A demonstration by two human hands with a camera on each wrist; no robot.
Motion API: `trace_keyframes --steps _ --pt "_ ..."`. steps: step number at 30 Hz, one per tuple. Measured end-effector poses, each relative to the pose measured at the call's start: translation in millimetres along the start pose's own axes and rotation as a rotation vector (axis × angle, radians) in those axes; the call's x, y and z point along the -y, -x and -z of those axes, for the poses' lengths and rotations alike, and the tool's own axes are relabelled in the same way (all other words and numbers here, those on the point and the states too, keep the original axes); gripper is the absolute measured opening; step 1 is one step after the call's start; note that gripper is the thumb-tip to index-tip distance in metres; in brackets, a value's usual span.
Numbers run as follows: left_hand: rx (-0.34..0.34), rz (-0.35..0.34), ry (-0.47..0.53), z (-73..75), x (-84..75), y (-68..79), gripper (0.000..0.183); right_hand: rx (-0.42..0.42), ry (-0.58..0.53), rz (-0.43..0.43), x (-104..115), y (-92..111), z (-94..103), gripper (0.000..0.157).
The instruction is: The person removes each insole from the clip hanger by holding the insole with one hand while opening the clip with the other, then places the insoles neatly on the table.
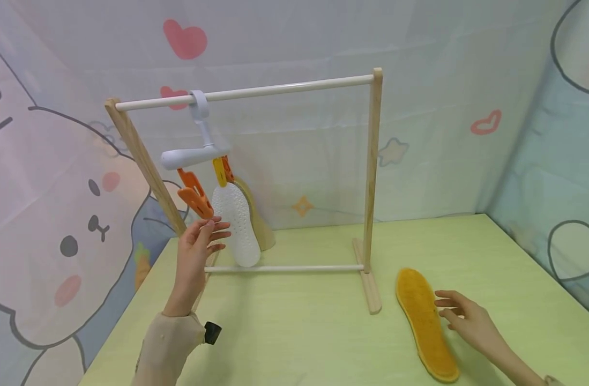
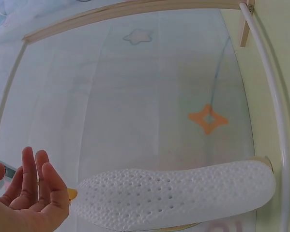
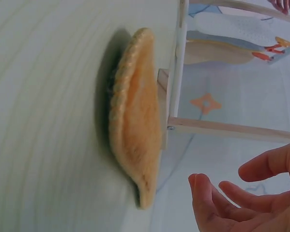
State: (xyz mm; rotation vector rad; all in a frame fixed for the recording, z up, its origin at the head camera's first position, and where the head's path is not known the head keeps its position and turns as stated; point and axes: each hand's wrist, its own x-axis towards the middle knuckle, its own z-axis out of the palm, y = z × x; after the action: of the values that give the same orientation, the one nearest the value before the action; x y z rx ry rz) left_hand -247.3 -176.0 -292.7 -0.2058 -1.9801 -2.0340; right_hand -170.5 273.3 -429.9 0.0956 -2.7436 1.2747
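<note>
My left hand (image 1: 196, 247) is raised at the lower end of an orange clip (image 1: 196, 199) on a white hanger (image 1: 190, 157). Its fingers are spread, and in the left wrist view a gap shows between thumb and fingers; contact with the clip is hard to tell. Beside it, a white dimpled insole (image 1: 236, 225) hangs from a yellow clip (image 1: 220, 171), with a beige insole (image 1: 262, 230) behind it. A fuzzy yellow insole (image 1: 423, 319) lies on the table at the right. My right hand (image 1: 470, 321) hovers just right of it, fingers loosely bent, holding nothing.
The hanger hooks over the white top rod (image 1: 294, 88) of a rack with wooden posts (image 1: 373, 171). A lower white rod (image 1: 294, 268) runs near the green table (image 1: 299, 332). A printed cloth (image 1: 294, 32) hangs behind.
</note>
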Motion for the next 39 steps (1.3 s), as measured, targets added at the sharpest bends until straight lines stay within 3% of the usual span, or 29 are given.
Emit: trace_keyframes --steps 11,19,28,33,39 --pt "-0.127 0.011 -0.075 0.4 -2.8 -24.9 0.034 0.02 -0.111 0.111 16.6 -1.9 -6.0 0.031" --pt "-0.181 0.007 -0.119 -0.5 -7.7 -42.0 0.021 -0.047 -0.122 0.287 31.9 -7.2 -15.9 0.024" --pt "-0.231 -0.001 -0.122 -0.2 -13.8 -55.6 0.022 -0.06 -0.058 0.294 55.5 -15.1 -25.9 0.019" --pt "-0.249 -0.015 -0.142 -4.1 -13.2 -64.1 0.01 -0.028 -0.123 0.278 63.2 -16.6 -29.7 0.02" --pt "-0.256 -0.076 -0.099 -7.6 -10.8 -71.8 0.005 0.001 -0.19 0.299 69.0 -19.6 -35.8 0.02"
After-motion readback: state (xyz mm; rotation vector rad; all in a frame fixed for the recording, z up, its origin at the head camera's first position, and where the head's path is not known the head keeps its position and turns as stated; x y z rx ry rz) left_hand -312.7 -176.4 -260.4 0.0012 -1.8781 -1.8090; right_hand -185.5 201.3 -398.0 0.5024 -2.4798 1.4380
